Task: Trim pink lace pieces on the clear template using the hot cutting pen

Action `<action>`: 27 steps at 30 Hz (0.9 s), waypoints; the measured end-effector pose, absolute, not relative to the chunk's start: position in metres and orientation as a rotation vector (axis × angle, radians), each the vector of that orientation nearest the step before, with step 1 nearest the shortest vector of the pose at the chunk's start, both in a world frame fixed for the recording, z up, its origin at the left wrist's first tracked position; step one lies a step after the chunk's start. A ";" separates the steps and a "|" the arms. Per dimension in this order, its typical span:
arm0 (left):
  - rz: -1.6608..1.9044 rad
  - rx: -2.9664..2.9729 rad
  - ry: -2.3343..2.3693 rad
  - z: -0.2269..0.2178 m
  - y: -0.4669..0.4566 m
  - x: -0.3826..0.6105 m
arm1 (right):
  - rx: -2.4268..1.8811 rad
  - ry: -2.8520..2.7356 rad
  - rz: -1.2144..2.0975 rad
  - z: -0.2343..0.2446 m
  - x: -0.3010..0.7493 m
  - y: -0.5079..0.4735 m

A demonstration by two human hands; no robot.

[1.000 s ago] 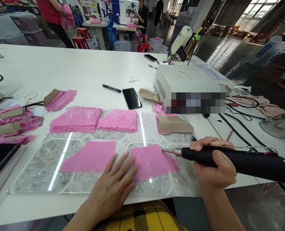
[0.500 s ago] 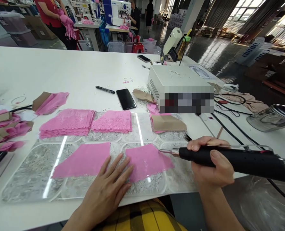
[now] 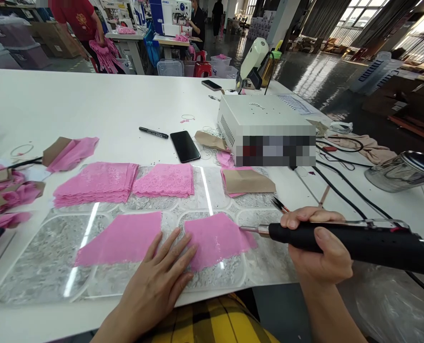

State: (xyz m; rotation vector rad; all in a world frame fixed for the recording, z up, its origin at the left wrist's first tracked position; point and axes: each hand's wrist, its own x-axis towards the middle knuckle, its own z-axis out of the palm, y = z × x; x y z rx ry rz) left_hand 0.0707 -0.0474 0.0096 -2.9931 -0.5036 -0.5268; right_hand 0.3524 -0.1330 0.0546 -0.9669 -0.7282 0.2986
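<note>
My left hand [image 3: 161, 271] lies flat with its fingers spread, fingertips between two pink fabric pieces and touching the left edge of the right piece [image 3: 215, 240]. The left piece [image 3: 122, 238] sits beside the fingers. My right hand [image 3: 321, 247] is wrapped round a thick black handpiece [image 3: 369, 245] with a thin metal tip, which points left at the right piece's upper right edge. Whether the tip touches the cloth I cannot tell. Dark pointed ends [image 3: 279, 205] show just beyond my right fingers; what they belong to is hidden. Under the cloth lies a clear patterned mat [image 3: 47, 267].
Behind the pieces lie two pink lace stacks [image 3: 95, 183] [image 3: 165, 180] and a brown card [image 3: 249, 182] over pink cloth. A grey box [image 3: 265, 112], a phone [image 3: 185, 146] and a marker [image 3: 153, 133] stand farther back. Cables [image 3: 336, 188] and a glass jar [image 3: 403, 171] are at right.
The handpiece and my right hand have shifted slightly right and down, its tip a little farther from the piece's middle. My left hand stays flat. A person in the background has leaned and moved their arms.
</note>
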 end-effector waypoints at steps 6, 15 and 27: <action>-0.522 -3.002 -0.482 0.008 -0.046 0.070 | -0.980 -0.673 0.291 0.058 0.353 -0.137; -0.512 -3.001 -0.472 0.007 -0.044 0.069 | -1.009 -0.626 0.251 0.057 0.366 -0.158; -0.523 -3.005 -0.479 0.007 -0.044 0.070 | -1.038 -0.628 0.245 0.056 0.363 -0.156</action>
